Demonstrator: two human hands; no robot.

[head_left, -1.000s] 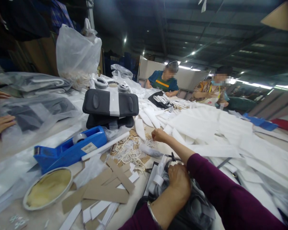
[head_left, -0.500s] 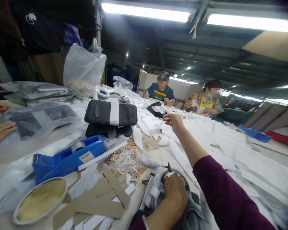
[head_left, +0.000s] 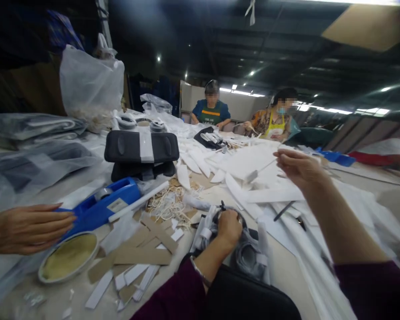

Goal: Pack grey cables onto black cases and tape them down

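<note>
Cream counter (head_left: 285,273), total mess: white sheets (head_left: 366,209) at 4 o'clock, dim ceiling (head_left: 233,40) at 1. Your right fingers (head_left: 284,158) pinch thin string (head_left: 266,166) at 3; left fingers (head_left: 228,220) curl over grey coils (head_left: 248,256) at 5, can't tell how tightly.

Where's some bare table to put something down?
Bare tabletop shows between the nearest black case and the white sheets. A smaller patch lies just beyond the left hand. It's crowded around the tangled string and cardboard strips.
</note>
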